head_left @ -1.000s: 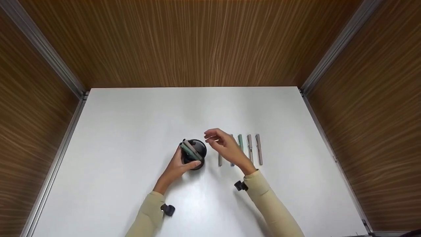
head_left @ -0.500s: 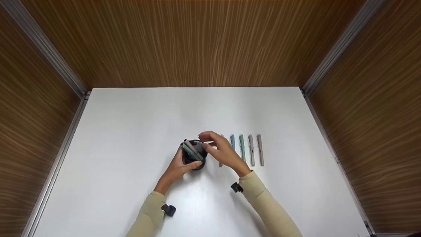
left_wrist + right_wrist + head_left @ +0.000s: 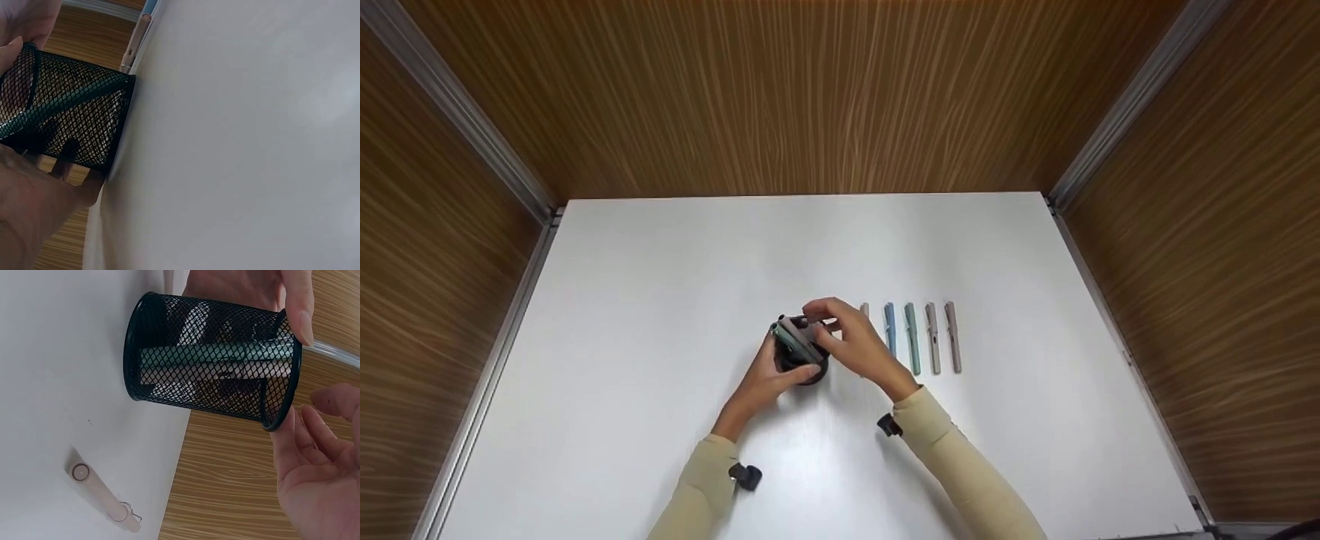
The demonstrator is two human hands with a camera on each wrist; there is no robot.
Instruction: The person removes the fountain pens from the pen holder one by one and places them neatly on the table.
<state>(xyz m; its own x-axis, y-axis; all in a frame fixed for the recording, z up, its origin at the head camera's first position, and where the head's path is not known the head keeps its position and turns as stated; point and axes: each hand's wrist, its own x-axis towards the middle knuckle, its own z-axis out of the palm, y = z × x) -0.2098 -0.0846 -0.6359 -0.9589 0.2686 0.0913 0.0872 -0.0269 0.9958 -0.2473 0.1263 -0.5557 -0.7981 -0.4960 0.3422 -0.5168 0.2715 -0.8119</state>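
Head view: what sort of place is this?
Probably a purpose-built test or recording booth: wood-grain panels rise at the back and both sides, metal rails line their corners, and a broad white table fills the space between.

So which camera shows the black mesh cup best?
The right wrist view: it shows the mesh cup side-on, rim to base, with pens visible inside. The left wrist view cuts it off at the picture's left edge; the head view shows it small, from above, partly covered by the left hand and right hand.
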